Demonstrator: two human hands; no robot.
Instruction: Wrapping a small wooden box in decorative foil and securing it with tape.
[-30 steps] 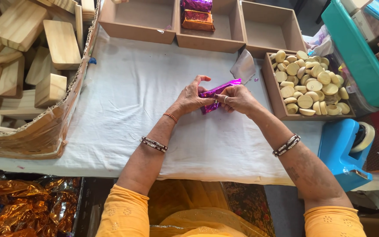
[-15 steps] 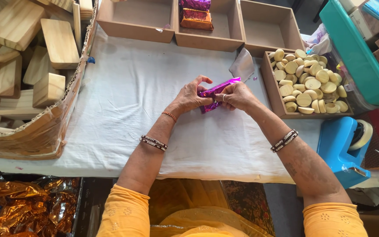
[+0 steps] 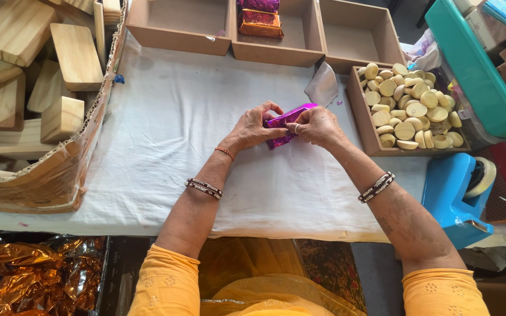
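Note:
Both of my hands grip a small block wrapped in shiny purple foil (image 3: pixel 287 119) over the white cloth (image 3: pixel 165 146) on the table. My left hand (image 3: pixel 251 127) pinches the foil's left side, my right hand (image 3: pixel 317 124) presses its right side with fingers folded over it. The block under the foil is hidden. Bangles sit on both wrists.
Three shallow brown trays (image 3: pixel 177 35) line the far edge; the middle one holds purple and orange foil-wrapped pieces (image 3: pixel 260 22). A tray of pale round discs (image 3: pixel 411 108) is at right, a blue tape dispenser (image 3: pixel 458 196) beside it. Wooden blocks (image 3: pixel 60 88) fill a box at left.
My hands stay in about the same spot; the fingers have shifted slightly around the purple foil, closing it tighter on the block.

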